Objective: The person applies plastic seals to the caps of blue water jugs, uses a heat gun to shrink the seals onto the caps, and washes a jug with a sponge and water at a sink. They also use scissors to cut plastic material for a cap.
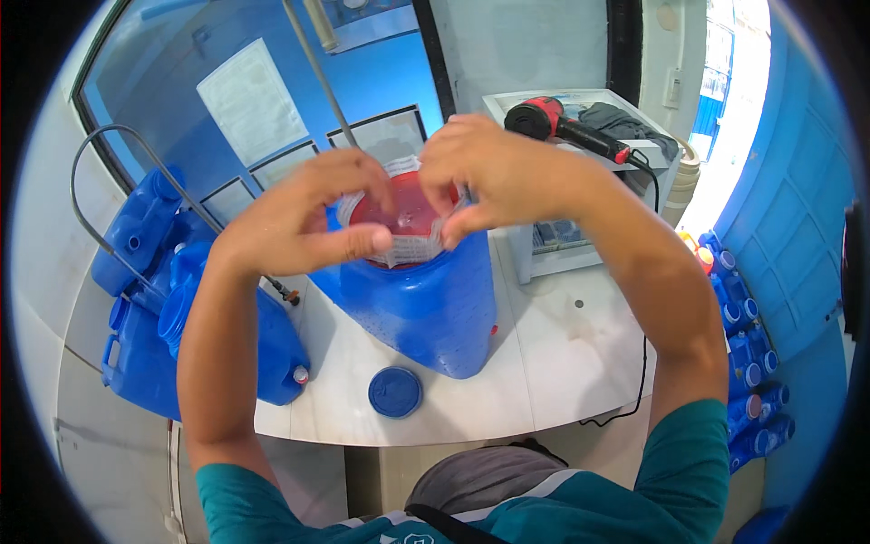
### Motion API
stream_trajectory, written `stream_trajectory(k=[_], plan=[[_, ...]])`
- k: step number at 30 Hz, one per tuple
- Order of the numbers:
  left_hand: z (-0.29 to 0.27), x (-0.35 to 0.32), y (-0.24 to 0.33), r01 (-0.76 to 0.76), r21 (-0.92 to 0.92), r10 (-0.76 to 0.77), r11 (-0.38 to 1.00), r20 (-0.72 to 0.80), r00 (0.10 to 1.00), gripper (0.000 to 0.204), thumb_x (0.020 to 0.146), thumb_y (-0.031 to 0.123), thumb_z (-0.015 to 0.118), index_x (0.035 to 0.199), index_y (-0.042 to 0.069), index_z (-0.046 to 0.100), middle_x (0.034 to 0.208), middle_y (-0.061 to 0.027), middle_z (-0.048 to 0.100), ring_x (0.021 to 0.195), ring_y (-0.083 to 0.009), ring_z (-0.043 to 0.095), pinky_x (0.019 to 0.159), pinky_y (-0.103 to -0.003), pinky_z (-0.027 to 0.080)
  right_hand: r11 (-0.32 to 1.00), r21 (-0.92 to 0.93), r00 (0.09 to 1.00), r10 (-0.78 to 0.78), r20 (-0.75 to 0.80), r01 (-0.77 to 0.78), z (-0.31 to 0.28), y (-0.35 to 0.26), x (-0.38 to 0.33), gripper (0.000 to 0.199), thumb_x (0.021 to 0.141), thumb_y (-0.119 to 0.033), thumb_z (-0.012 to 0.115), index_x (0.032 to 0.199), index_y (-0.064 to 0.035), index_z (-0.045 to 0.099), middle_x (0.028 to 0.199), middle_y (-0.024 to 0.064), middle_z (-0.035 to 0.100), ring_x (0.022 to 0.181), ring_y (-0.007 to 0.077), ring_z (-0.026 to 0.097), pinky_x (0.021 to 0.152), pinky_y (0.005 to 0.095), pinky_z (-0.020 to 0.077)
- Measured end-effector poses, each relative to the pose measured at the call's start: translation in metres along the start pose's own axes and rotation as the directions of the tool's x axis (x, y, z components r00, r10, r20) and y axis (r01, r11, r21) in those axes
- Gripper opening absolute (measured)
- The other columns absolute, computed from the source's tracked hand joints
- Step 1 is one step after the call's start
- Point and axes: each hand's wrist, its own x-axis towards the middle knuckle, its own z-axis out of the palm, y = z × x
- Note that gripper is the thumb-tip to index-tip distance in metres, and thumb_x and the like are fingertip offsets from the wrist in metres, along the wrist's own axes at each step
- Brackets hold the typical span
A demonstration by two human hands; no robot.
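Note:
A large blue plastic water jug stands on the white counter with its wide mouth up. Over the mouth sits a red cap, ringed by a clear plastic seal with small print. My left hand is over the seal's left side, thumb and curled fingers apart. From the right, my right hand curves over the rim, its thumb and forefinger close together at the seal's edge. The hand partly hides that contact. A round dark blue lid lies on the counter in front of the jug.
Several blue jugs crowd the left, beside a bent metal pipe. A red and black heat gun lies on a white cabinet at the right, its cord hanging down. More blue containers line the right wall.

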Motion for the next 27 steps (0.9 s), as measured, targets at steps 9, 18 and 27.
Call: stream_trajectory(k=[9, 18, 27], plan=[[0.024, 0.016, -0.025, 0.169, 0.095, -0.172, 0.981, 0.021, 0.985, 0.096, 0.092, 0.066, 0.052, 0.159, 0.003, 0.025, 0.164, -0.0220, 0.026, 0.153, -0.0357, 0.021, 0.124, -0.047, 0.016, 0.628, -0.241, 0.673, 0.692, -0.260, -0.740, -0.051, 0.105, -0.070, 0.053, 0.082, -0.039, 0.077, 0.117, -0.0017, 0.063, 0.119, 0.0187, 0.065, 0.108, 0.0319, 0.065, 0.092, 0.0398, 0.0517], [0.027, 0.035, -0.010, -0.097, 0.050, 0.094, 0.994, 0.062, 0.994, 0.079, 0.087, 0.047, 0.066, 0.149, 0.003, 0.044, 0.156, -0.0244, 0.038, 0.148, -0.0402, 0.031, 0.121, -0.048, 0.024, 0.449, -0.269, 0.522, 0.775, -0.358, -0.852, -0.015, 0.130, -0.075, 0.056, 0.078, -0.024, 0.070, 0.127, 0.0001, 0.061, 0.116, 0.0208, 0.067, 0.100, 0.0370, 0.069, 0.088, 0.0433, 0.0556], [0.037, 0.011, -0.013, 0.006, 0.042, 0.012, 0.999, -0.414, 0.910, 0.062, 0.085, 0.036, 0.077, 0.133, 0.001, 0.058, 0.132, -0.0182, 0.058, 0.121, -0.0318, 0.057, 0.108, -0.042, 0.041, 0.945, 0.323, 0.963, 0.042, -0.265, 0.048, 0.024, 0.021, -0.027, 0.042, 0.086, -0.029, 0.079, 0.118, -0.0082, 0.063, 0.128, 0.0097, 0.058, 0.118, 0.0209, 0.055, 0.106, 0.0371, 0.0413]])
